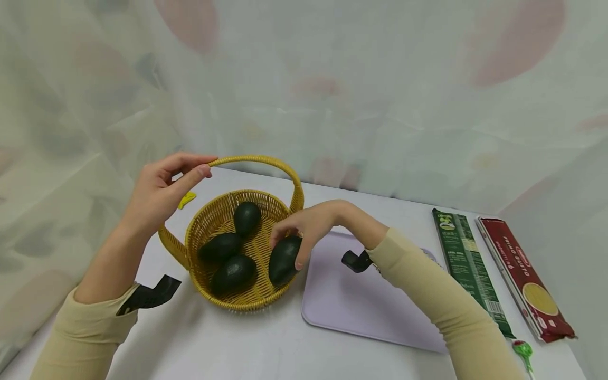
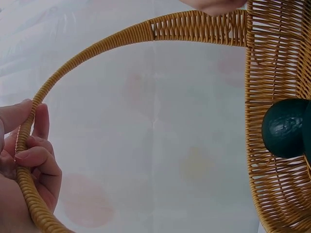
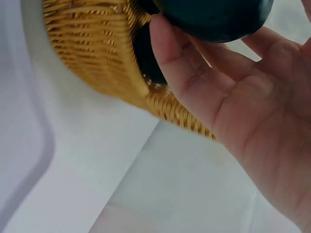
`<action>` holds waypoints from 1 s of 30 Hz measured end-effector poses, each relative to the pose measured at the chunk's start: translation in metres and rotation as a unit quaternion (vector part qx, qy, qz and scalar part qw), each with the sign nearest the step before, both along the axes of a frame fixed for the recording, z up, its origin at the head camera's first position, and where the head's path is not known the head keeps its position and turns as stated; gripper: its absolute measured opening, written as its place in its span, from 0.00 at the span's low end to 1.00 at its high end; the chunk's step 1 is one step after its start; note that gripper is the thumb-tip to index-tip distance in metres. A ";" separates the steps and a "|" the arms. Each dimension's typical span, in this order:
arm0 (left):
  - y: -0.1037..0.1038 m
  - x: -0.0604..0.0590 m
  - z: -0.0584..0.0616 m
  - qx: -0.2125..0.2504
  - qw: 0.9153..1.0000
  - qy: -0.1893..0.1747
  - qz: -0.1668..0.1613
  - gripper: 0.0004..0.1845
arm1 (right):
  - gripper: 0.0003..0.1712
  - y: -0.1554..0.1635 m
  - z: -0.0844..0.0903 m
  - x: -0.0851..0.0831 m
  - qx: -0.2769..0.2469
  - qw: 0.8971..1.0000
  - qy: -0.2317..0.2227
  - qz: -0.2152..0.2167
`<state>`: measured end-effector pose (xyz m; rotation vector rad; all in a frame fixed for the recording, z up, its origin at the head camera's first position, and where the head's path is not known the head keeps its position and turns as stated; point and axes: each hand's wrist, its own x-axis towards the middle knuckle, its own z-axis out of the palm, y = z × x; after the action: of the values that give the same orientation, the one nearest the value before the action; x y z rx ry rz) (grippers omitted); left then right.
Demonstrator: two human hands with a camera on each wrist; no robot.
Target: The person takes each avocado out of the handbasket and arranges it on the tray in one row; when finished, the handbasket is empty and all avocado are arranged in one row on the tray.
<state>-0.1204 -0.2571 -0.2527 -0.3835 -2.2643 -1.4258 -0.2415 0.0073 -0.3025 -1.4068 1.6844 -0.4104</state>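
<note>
A yellow wicker basket (image 1: 203, 224) stands on the white table and holds several dark green avocados (image 1: 246, 217). My left hand (image 1: 159, 190) pinches the basket's arched handle (image 1: 266, 161) at its left end; in the left wrist view the fingers (image 2: 34, 158) curl round the handle (image 2: 146, 30). My right hand (image 1: 309, 227) grips one avocado (image 1: 284, 259) at the basket's right rim. The right wrist view shows that avocado (image 3: 214, 17) held in the fingers, above the basket wall (image 3: 92, 53).
A lilac cutting board (image 1: 356, 301) lies right of the basket. Two long pasta packets, one green (image 1: 467, 264) and one red (image 1: 522, 274), lie at the far right. A lollipop (image 1: 522, 351) is near the front right edge. A small yellow item (image 1: 186, 199) sits behind the basket. A sheer curtain hangs behind.
</note>
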 end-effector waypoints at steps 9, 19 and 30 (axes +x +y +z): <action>0.000 0.000 -0.001 -0.003 1.000 0.005 0.008 0.12 | 0.33 0.039 0.000 -0.007 -0.016 0.999 -0.033 -0.034; -0.002 0.001 -0.003 -0.007 1.000 0.020 0.008 0.11 | 0.32 0.079 -0.022 -0.013 0.010 0.992 -0.052 -0.115; -0.002 0.002 -0.001 -0.006 1.000 0.018 0.011 0.12 | 0.32 0.100 -0.053 -0.021 0.007 0.975 -0.086 -0.206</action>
<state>-0.1184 -0.2589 -0.2538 -0.3834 -2.2421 -1.3840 -0.2621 0.1069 -0.3550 -0.9733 1.8272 -0.7287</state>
